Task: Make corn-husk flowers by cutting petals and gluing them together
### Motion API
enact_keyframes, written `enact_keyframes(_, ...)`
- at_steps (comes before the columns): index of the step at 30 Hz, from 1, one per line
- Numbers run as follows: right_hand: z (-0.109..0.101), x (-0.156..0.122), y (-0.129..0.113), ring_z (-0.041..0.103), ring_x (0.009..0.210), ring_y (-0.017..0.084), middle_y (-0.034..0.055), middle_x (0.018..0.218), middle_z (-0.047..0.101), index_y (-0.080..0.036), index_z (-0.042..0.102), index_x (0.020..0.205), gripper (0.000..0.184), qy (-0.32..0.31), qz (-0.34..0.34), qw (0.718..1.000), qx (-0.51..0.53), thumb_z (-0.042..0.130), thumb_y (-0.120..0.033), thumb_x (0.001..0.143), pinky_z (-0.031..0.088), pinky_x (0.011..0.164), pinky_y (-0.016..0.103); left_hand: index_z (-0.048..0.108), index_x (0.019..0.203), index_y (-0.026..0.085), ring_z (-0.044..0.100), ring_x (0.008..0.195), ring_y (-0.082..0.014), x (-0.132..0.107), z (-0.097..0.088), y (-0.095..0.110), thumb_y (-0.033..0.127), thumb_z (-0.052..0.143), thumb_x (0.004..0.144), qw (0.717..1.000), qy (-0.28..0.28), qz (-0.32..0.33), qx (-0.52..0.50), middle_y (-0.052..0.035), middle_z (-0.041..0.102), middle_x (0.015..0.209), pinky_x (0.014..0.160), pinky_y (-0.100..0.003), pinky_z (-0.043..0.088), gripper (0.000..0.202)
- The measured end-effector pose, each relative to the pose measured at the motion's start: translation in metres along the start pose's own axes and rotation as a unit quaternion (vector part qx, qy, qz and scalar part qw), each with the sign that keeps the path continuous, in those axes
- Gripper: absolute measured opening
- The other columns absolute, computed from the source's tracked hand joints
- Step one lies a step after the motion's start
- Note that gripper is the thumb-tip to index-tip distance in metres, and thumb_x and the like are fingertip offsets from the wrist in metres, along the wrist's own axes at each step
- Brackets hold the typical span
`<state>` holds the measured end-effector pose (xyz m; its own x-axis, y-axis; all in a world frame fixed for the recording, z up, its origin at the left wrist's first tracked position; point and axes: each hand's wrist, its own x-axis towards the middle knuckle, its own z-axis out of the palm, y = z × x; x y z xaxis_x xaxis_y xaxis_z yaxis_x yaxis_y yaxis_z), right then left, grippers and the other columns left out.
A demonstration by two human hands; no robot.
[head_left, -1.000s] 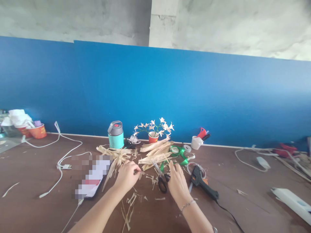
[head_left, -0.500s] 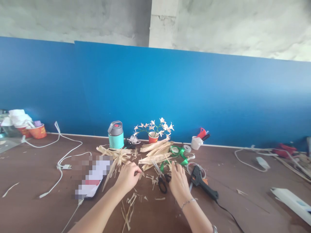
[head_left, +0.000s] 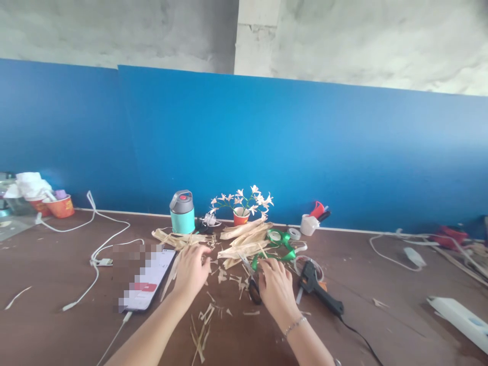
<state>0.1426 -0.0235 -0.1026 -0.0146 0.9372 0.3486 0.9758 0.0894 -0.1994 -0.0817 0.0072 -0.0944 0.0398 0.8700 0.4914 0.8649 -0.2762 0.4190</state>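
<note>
My left hand [head_left: 192, 268] is over the husk strips on the left, thumb and fingers apart, with nothing visible between them. My right hand [head_left: 279, 285] is bent down over the black-handled scissors [head_left: 254, 292], its fingers closed at the handle. One handle loop shows beside the fingers; the other is hidden under them. The blades point away, toward the dried corn husks [head_left: 247, 241]. Just beyond the right fingertips lies a green ribbon [head_left: 288, 255]. Another bundle of pale husk [head_left: 179, 238] lies past my left hand. Small husk scraps [head_left: 206, 312] are scattered between my forearms.
A black glue gun [head_left: 318, 290] with a cord lies right of my right hand. At left is a phone [head_left: 152, 282] on a cable. Along the blue partition stand a turquoise flask [head_left: 182, 221], a cup [head_left: 241, 217] of white flowers and a white cup [head_left: 308, 225] with tools.
My left hand has moved left and its thumb and fingers have spread. My right hand has lowered and shifted slightly left, covering more of the scissors' handles. The scissors have stayed in place.
</note>
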Motion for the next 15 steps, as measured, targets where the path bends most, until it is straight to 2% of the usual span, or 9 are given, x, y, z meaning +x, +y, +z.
enact_keyframes(2,0.000,0.000,0.000,0.050,0.100,0.022,0.0077,0.107,0.059,-0.022,0.061,0.105,0.032,0.004,-0.001,1.000,0.005,0.043,-0.012,0.080,0.032,0.084,0.033,0.058,0.102,0.018,0.051,0.102,-0.0296,0.004,-0.007,-0.009,0.011,0.048,0.074,0.995,0.033,-0.067,0.064,-0.0094,0.064,0.103,0.082,-0.040,0.038,0.031)
enact_keyframes(5,0.000,-0.001,0.000,0.050,0.100,0.022,0.0071,0.106,0.060,-0.022,0.062,0.102,0.030,0.006,-0.006,1.000,0.011,0.043,-0.012,0.080,0.032,0.084,0.034,0.052,0.112,0.015,0.048,0.106,-0.0346,0.007,-0.013,-0.021,0.018,0.048,0.077,0.979,0.018,-0.141,0.147,-0.0128,0.063,0.107,0.082,-0.044,0.036,0.036)
enact_keyframes(8,0.000,-0.001,-0.001,0.051,0.099,0.021,0.0068,0.105,0.060,-0.022,0.062,0.101,0.029,0.008,-0.010,1.000,0.016,0.043,-0.013,0.081,0.031,0.085,0.034,0.049,0.117,0.014,0.048,0.107,-0.0357,0.008,-0.013,-0.029,0.021,0.047,0.079,0.970,-0.015,-0.157,0.186,-0.0154,0.064,0.106,0.083,-0.045,0.035,0.039)
enact_keyframes(11,0.000,-0.002,-0.001,0.051,0.098,0.021,0.0068,0.104,0.061,-0.022,0.062,0.100,0.028,0.011,-0.010,1.000,0.017,0.044,-0.013,0.081,0.031,0.085,0.034,0.050,0.116,0.014,0.049,0.106,-0.0340,0.008,-0.010,-0.032,0.019,0.046,0.079,0.970,-0.018,-0.148,0.192,-0.0165,0.064,0.103,0.083,-0.045,0.034,0.037)
enact_keyframes(13,-0.001,-0.002,-0.002,0.051,0.098,0.021,0.0067,0.103,0.061,-0.022,0.062,0.099,0.028,0.017,-0.013,1.000,0.017,0.044,-0.013,0.081,0.031,0.085,0.034,0.052,0.113,0.017,0.051,0.104,-0.0323,0.009,-0.009,-0.034,0.016,0.046,0.078,0.976,-0.006,-0.142,0.165,-0.0139,0.066,0.099,0.083,-0.045,0.034,0.035)
enact_keyframes(15,-0.001,-0.002,-0.002,0.052,0.097,0.021,0.0069,0.102,0.062,-0.022,0.063,0.098,0.027,0.023,-0.016,0.999,0.021,0.044,-0.012,0.081,0.032,0.084,0.034,0.054,0.109,0.019,0.055,0.098,-0.0309,0.011,-0.009,-0.037,0.016,0.047,0.078,0.983,0.001,-0.158,0.095,-0.0104,0.067,0.091,0.082,-0.044,0.035,0.033)
